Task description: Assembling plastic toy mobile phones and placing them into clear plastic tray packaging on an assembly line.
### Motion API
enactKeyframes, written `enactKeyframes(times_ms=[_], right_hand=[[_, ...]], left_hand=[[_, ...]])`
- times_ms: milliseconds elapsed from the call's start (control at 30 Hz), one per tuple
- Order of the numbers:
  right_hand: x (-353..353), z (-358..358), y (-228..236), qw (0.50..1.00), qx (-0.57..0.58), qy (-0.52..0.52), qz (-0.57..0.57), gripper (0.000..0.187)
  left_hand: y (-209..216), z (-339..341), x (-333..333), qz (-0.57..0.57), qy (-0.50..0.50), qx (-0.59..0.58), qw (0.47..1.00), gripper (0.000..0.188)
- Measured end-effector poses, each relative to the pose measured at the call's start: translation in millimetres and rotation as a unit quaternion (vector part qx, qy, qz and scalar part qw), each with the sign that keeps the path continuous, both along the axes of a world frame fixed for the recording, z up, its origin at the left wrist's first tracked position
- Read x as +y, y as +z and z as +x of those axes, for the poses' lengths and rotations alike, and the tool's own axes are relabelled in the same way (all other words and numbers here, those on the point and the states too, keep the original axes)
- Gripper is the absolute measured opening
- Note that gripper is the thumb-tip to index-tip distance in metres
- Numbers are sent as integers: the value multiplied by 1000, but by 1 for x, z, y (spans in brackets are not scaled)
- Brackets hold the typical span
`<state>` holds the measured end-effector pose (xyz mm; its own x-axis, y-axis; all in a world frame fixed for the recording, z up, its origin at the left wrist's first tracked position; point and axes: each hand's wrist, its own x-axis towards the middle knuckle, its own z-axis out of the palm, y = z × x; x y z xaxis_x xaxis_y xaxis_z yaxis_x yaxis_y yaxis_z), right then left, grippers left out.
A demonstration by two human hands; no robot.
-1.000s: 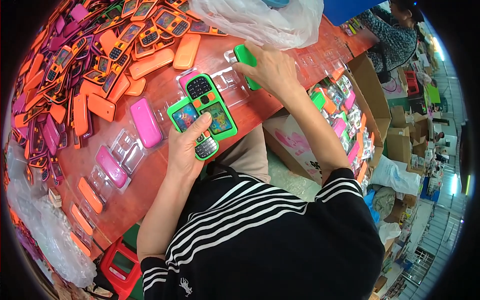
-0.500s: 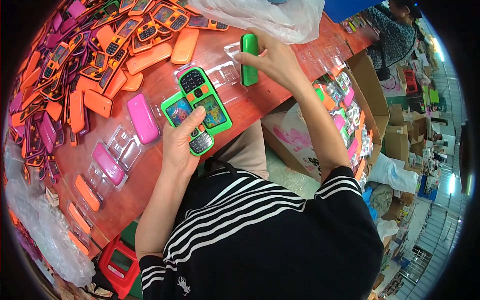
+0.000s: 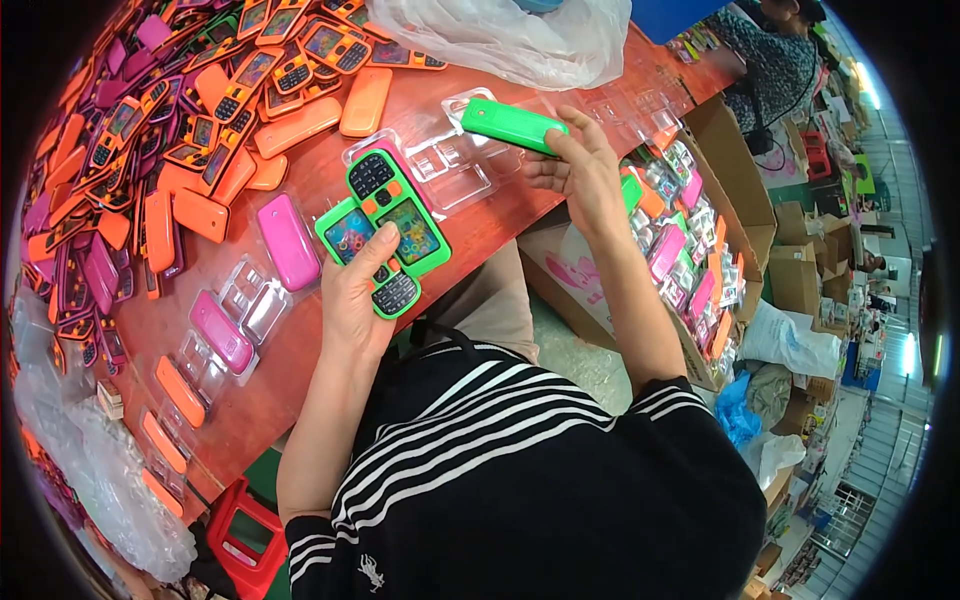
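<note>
Right hand (image 3: 592,180) pinching one end of a green toy phone (image 3: 505,122), turned sideways now, not upright like before, shiny back up, beside or over a clear tray (image 3: 445,163), left hand (image 3: 350,298) clamped on two green-edged phones (image 3: 418,238), screens and black buttons showing.

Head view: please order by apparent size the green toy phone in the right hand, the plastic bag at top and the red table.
Red table (largest)
Plastic bag
Green toy phone in right hand
</note>
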<state>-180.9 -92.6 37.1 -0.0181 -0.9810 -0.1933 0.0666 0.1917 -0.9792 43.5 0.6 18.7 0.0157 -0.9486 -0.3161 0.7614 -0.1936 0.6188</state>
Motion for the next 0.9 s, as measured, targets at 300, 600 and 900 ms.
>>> enactKeyframes(times_ms=[300, 600, 900], right_hand=[[-3, 24, -18, 996, -81, -26, -38, 48], [10, 12, 14, 962, 265, 68, -26, 49], [42, -1, 16, 980, 103, 158, -62, 40]], left_hand=[[3, 1, 3, -13, 1, 19, 1000, 34], [2, -10, -4, 3, -13, -11, 1000, 27], [14, -56, -27, 1, -70, -32, 997, 26]])
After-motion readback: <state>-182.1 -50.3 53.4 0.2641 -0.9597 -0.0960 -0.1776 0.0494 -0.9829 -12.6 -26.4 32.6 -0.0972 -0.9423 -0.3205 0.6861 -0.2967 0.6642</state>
